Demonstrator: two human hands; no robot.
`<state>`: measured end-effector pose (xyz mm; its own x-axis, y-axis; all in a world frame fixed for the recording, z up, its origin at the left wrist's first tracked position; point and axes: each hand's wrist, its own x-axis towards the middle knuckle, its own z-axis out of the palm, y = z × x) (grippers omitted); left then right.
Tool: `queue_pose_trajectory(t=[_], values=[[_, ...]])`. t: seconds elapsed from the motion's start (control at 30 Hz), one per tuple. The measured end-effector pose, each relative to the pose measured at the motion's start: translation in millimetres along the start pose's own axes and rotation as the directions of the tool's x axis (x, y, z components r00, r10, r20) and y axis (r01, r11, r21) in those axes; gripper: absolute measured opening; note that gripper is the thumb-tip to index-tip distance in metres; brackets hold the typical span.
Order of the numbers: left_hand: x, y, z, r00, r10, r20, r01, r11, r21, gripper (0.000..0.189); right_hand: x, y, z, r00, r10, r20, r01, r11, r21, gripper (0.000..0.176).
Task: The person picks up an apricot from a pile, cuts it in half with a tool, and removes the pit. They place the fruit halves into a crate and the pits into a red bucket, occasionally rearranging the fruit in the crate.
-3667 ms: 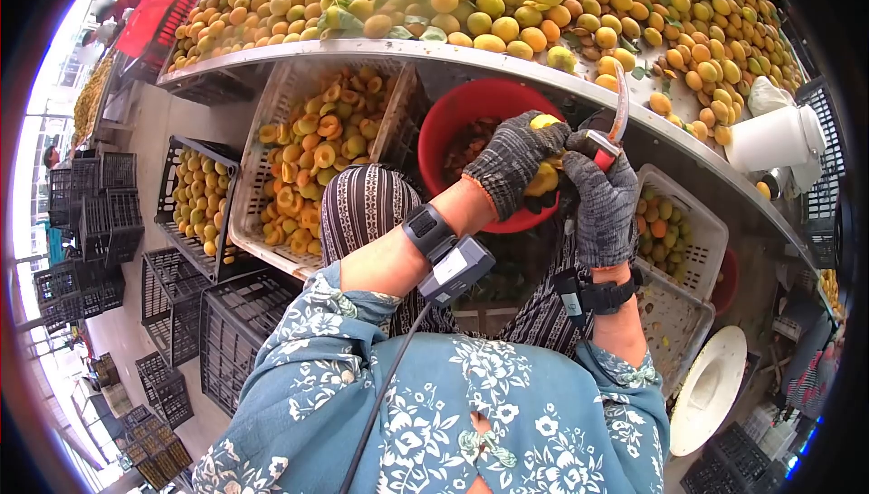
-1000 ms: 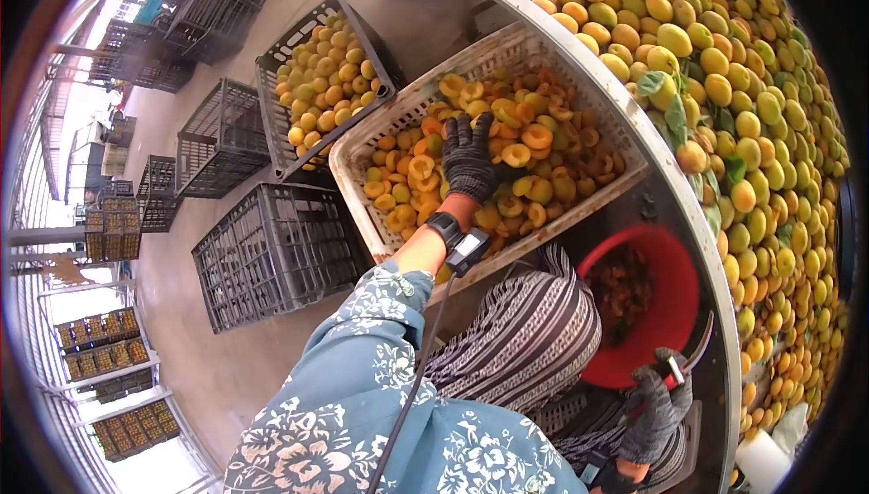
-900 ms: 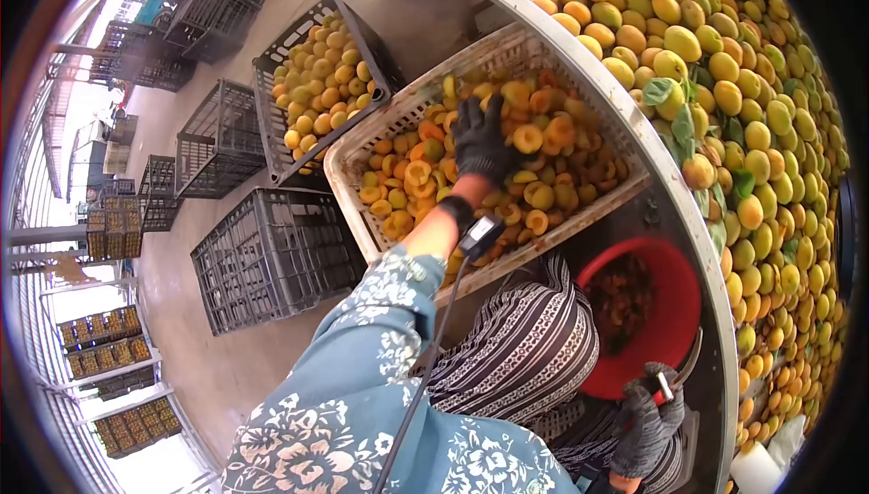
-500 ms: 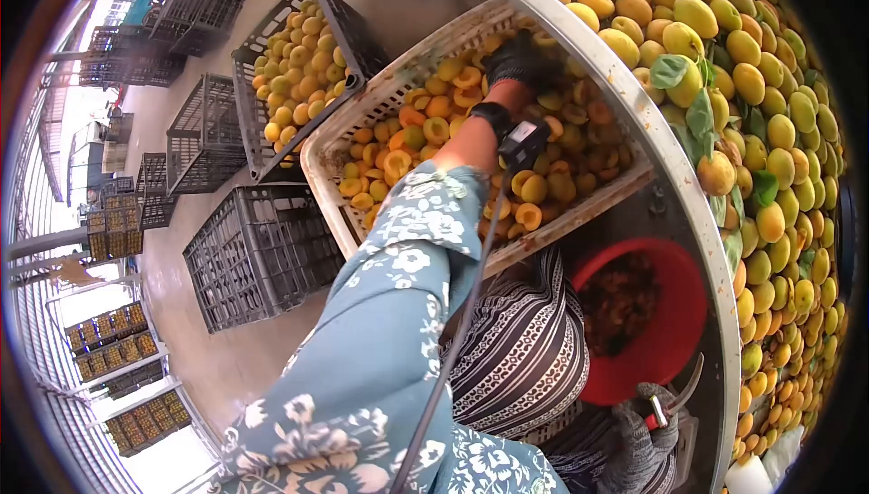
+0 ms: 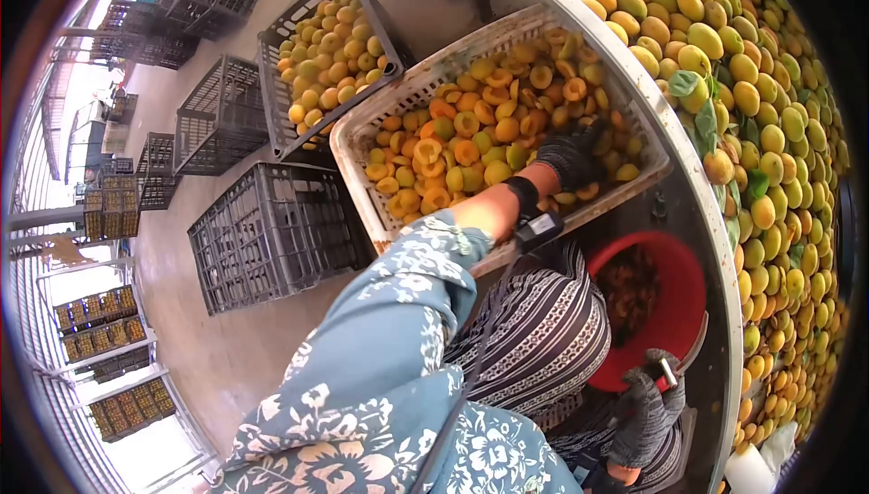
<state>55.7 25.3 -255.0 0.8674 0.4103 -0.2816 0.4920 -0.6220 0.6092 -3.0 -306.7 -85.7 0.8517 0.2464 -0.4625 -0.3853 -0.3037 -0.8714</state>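
Observation:
My left hand, in a dark knitted glove, reaches into a white plastic crate. Its fingers look stretched out over the halved apricots, touching them near the crate's right end. A black strap with a small device sits at that wrist. Lower right, my right hand wears a grey glove and is closed around a curved knife, whose blade points up and away. Beyond that hand stands a red bucket with dark, wet-looking bits inside.
A metal-rimmed table piled with whole apricots and some leaves curves along the right. On the left, a black crate of apricots and other black crates stand on the floor. A cord hangs along my sleeve.
My left hand has moved from the crate's far side to its near right part, over the halves. My right hand still grips the knife, now turned a little. The view has shifted slightly.

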Motion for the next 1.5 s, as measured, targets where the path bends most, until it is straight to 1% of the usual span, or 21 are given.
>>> queue_pose_trajectory(t=[0.03, 0.07, 0.13, 0.17, 0.3, 0.37, 0.53, 0.6, 0.67, 0.77, 0.8, 0.87, 0.93, 1.0, 1.13, 1.2, 1.27, 1.33, 1.4, 1.43, 1.5], values=[[-11.1, -3.6, -10.7, 0.99, 0.004, 0.144, 0.001, 0.999, -0.035, 0.077, -1.4, -4.3, 2.4, 1.0, -0.001, 0.002, 0.001, 1.0, 0.028, 0.033], [-25.0, -11.6, -15.2, 0.989, -0.006, 0.15, 0.01, 1.0, -0.025, 0.077, -3.4, -6.3, 5.1, 1.0, 0.001, 0.004, -0.001, 0.998, 0.06, 0.033], [-52.3, -28.2, -14.0, 0.961, 0.229, 0.157, -0.268, 0.915, 0.302, 0.065, -6.0, -9.5, 5.8, 1.0, -0.015, 0.019, 0.013, 0.998, 0.063, 0.034], [-62.7, -40.1, -11.5, 0.95, 0.267, 0.161, -0.308, 0.887, 0.344, 0.055, -8.0, -16.6, 7.1, 1.0, 0.015, 0.024, -0.017, 0.997, 0.07, 0.034], [-126.9, -64.3, -29.2, 0.953, 0.165, 0.256, -0.271, 0.842, 0.467, 0.052, -15.4, -29.2, 9.6, 0.999, 0.032, 0.019, -0.034, 0.995, 0.093, 0.035], [-152.9, -100.7, -20.1, 0.929, 0.308, 0.207, -0.365, 0.859, 0.36, 0.054, -17.8, -27.1, 3.1, 0.999, 0.041, 0.029, -0.044, 0.99, 0.137, 0.035], [-208.0, -108.4, -41.9, 0.95, 0.141, 0.28, -0.232, 0.917, 0.325, 0.059, -19.4, -14.7, -8.0, 0.999, -0.011, 0.04, 0.006, 0.992, 0.123, 0.036], [-222.5, -129.5, -43.3, 0.928, 0.286, 0.239, -0.361, 0.849, 0.386, 0.063, -19.7, -13.9, -11.9, 0.998, -0.021, 0.056, 0.015, 0.994, 0.111, 0.037], [-237.1, -140.2, -56.7, 0.919, 0.29, 0.268, -0.387, 0.797, 0.464, 0.07, -22.3, -12.9, -13.6, 1.0, -0.013, 0.028, 0.01, 0.993, 0.117, 0.037], [-237.6, -145.3, -77.7, 0.964, -0.04, 0.262, -0.085, 0.89, 0.449, 0.074, -24.0, -11.5, -15.8, 1.0, 0.005, -0.015, -0.004, 0.994, 0.113, 0.037], [-234.9, -146.9, -80.0, 0.964, -0.041, 0.263, -0.085, 0.888, 0.453, 0.074, -24.6, -11.2, -16.0, 1.0, 0.013, -0.028, -0.01, 0.995, 0.103, 0.038], [-227.7, -146.3, -82.8, 0.986, -0.122, -0.111, 0.159, 0.883, 0.442, 0.069, -25.3, -10.0, -15.0, 1.0, 0.01, -0.029, -0.006, 0.991, 0.131, 0.038], [-212.4, -138.3, -76.2, 0.981, -0.107, -0.161, 0.159, 0.921, 0.356, 0.063, -24.5, -12.0, -13.4, 1.0, 0.005, -0.028, -0.001, 0.989, 0.15, 0.038], [-192.2, -129.0, -65.6, 0.976, 0.142, -0.164, -0.056, 0.895, 0.442, 0.055, -23.7, -15.6, -11.3, 0.999, 0.013, 0.034, -0.018, 0.984, 0.177, 0.037], [-145.6, -149.1, -47.3, 0.967, 0.249, -0.057, -0.165, 0.778, 0.606, 0.044, -16.7, -7.7, -7.7, 0.999, -0.041, -0.022, 0.043, 0.992, 0.12, 0.037], [-129.6, -147.3, -64.0, 0.98, 0.189, 0.057, -0.174, 0.686, 0.706, 0.041, -17.6, -8.1, -8.3, 1.0, -0.011, 0.004, 0.01, 0.984, 0.179, 0.038], [-121.2, -170.3, -73.3, 0.977, 0.204, 0.063, -0.189, 0.687, 0.702, 0.04, -18.4, -9.3, -6.4, 1.0, -0.015, 0.002, 0.015, 0.986, 0.164, 0.038], [-111.8, -199.7, -84.0, 0.982, 0.168, 0.084, -0.184, 0.778, 0.6, 0.045, -17.7, -8.8, -8.4, 1.0, -0.03, -0.009, 0.031, 0.988, 0.153, 0.038], [-117.7, -198.2, -104.5, 0.993, -0.064, -0.095, 0.11, 0.758, 0.643, 0.052, -15.7, -3.4, -13.1, 0.999, -0.037, -0.022, 0.04, 0.989, 0.144, 0.037], [-115.2, -233.3, -110.4, 0.994, -0.062, -0.094, 0.109, 0.757, 0.645, 0.052, -16.6, -1.7, -13.7, 0.999, -0.037, -0.023, 0.04, 0.989, 0.146, 0.037], [-99.8, -318.7, -116.3, 0.986, -0.166, -0.004, 0.149, 0.874, 0.463, 0.058, -17.3, -0.3, -14.9, 0.997, -0.08, -0.019, 0.082, 0.991, 0.11, 0.035]])
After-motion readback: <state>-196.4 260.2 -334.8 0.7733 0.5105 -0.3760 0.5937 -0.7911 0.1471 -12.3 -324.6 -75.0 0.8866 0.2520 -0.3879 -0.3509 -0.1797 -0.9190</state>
